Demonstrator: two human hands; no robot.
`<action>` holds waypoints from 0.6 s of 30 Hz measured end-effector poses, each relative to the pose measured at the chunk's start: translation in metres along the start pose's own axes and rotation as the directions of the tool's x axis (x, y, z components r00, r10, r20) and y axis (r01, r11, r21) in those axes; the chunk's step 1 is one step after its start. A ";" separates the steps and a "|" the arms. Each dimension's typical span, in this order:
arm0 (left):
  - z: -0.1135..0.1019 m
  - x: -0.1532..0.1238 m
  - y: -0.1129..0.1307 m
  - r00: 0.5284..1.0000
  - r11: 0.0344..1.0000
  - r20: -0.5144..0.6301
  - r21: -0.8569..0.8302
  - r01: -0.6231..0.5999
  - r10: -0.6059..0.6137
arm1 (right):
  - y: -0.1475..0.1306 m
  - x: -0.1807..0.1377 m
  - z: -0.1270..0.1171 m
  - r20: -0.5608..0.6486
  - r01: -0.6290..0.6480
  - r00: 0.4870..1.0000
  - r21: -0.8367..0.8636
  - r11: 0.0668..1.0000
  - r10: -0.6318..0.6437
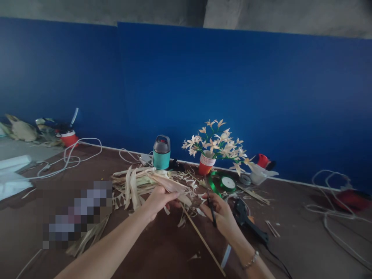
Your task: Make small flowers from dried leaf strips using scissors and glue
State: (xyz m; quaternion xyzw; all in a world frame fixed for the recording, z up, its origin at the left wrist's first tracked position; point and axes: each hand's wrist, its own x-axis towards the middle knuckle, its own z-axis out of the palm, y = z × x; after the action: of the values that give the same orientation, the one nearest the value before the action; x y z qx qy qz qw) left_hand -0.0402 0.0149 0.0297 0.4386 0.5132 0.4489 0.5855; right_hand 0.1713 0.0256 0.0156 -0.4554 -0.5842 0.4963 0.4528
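Observation:
My left hand (159, 199) is closed on a strip of dried husk (170, 185) pulled from the pile of husk leaves (136, 184) on the brown table (162, 248). My right hand (220, 211) grips a thin dark tool (209, 201), likely scissors, pointing up toward the husk. A long thin stick (202, 240) lies on the table between my forearms. Behind stands a red-and-white paper cup (206, 164) holding a bunch of pale husk flowers (216, 145).
A teal jar with a grey lid (161, 152) stands at the back. A roll of green ribbon (227, 183) and a black glue gun (247, 221) lie right of my hand. White cables (66, 159) trail on the left, grey cables (334, 209) on the right. A blue wall (232, 89) closes the far side.

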 end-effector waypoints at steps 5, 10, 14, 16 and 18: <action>-0.011 0.003 0.010 0.998 1.000 -0.063 0.006 -0.028 0.028 | -0.006 0.001 -0.030 0.322 -0.146 0.918 -0.268 0.952 0.231; -0.014 0.002 0.015 0.998 0.998 -0.049 0.044 -0.034 0.036 | -0.018 -0.004 -0.044 0.518 -0.250 0.749 -0.356 0.900 0.413; -0.013 0.004 0.007 0.999 0.995 0.004 0.080 -0.054 0.054 | -0.018 -0.005 -0.038 0.521 -0.246 0.747 -0.361 0.900 0.413; -0.013 0.005 0.003 0.997 0.993 0.027 0.083 -0.080 0.078 | -0.017 -0.005 -0.036 0.522 -0.245 0.749 -0.353 0.903 0.407; -0.012 0.005 0.001 0.995 0.991 0.034 0.085 -0.101 0.098 | -0.017 -0.006 -0.035 0.530 -0.251 0.745 -0.340 0.906 0.406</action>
State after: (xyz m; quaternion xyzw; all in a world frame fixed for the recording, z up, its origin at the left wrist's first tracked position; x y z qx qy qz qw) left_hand -0.0514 0.0204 0.0281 0.4953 0.5007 0.4481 0.5506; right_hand 0.2050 0.0242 0.0351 -0.4278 -0.6620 0.6083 0.0935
